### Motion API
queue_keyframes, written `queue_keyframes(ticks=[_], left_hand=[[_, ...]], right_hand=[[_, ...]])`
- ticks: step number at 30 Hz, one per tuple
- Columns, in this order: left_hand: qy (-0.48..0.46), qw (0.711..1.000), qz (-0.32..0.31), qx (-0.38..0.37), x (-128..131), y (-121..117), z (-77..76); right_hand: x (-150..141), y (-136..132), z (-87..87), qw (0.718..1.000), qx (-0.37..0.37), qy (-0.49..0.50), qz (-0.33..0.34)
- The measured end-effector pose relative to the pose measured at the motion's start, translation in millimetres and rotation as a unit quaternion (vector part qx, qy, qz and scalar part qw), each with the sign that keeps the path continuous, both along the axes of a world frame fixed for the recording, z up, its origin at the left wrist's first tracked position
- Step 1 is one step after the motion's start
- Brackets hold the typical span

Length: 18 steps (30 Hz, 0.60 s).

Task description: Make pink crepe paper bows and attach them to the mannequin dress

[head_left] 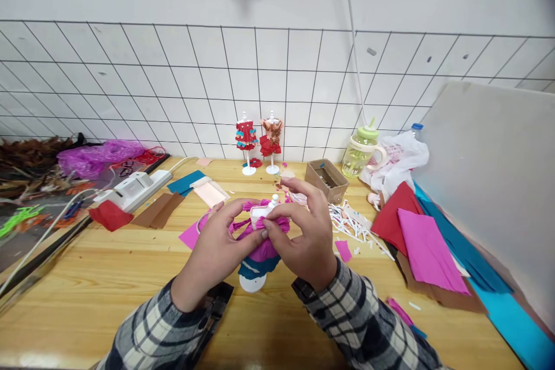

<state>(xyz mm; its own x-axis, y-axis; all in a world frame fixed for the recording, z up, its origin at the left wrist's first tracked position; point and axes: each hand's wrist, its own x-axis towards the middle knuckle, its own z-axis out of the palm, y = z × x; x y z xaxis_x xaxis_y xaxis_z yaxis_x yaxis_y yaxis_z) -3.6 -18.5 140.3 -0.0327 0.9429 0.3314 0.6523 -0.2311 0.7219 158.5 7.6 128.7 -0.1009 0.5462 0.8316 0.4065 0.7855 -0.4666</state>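
Observation:
A small white mannequin stands on a round white base at the middle of the wooden table. It wears magenta crepe paper over a teal layer. My left hand pinches the magenta paper at the figure's left side. From the other side, my right hand grips the paper at the figure's waist, fingers closed. Both sleeves are plaid.
Two dressed mannequins stand by the tiled wall. A cardboard box, a green bottle, a plastic bag, paper sheets, white scraps, a power strip and a black tool lie around.

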Motion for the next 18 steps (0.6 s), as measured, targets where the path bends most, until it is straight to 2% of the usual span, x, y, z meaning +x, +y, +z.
queue_keyframes(ticks=[5,12,16,18], left_hand=[[0.01,1.0,0.008,0.003,3,1,2.8],[0.003,1.0,0.005,0.007,3,5,-2.3],[-0.053,0.998,0.007,-0.016,0,7,-6.5],[-0.103,0.994,0.0,-0.037,-3,6,-7.8]], right_hand=[[-6,4,-1.7,0.993,-0.093,0.068,0.03],[-15,7,-14.4,0.987,-0.099,0.115,0.052],[-12,12,-13.2,0.982,-0.114,0.122,0.087],[-3,21,-11.4,0.982,-0.12,0.119,0.079]])
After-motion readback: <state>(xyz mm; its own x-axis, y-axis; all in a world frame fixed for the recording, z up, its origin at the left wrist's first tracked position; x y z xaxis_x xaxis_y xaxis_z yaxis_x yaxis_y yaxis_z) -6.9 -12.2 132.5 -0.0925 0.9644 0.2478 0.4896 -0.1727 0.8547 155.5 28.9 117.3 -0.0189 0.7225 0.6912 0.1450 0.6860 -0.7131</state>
